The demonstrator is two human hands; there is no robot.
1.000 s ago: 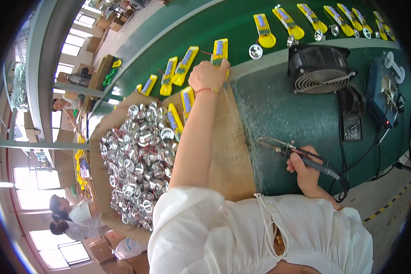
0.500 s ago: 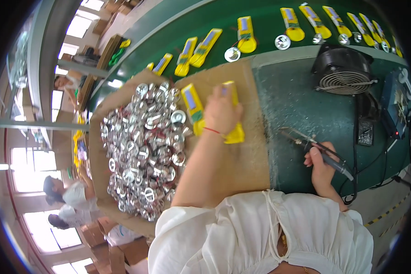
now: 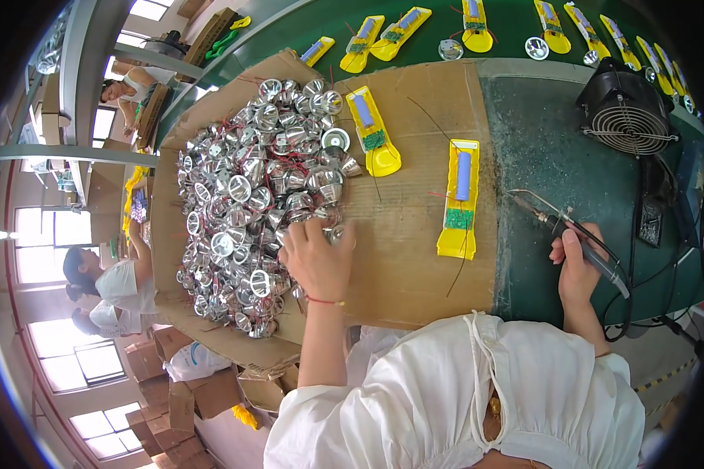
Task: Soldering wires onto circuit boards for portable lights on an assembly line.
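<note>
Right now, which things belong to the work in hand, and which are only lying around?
In use:
- left hand in the reflector pile
- right hand holding the soldering iron
- yellow case beside the iron tip
- cardboard under them

Lying about:
- second case
- fan
- row of cases on the green belt

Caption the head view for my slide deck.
Left hand reaches into silver reflector cups; right hand holds soldering iron.

Shiny metal reflectors (image 3: 250,203) (matt cardboard (image 3: 414,258) beneath)
</note>
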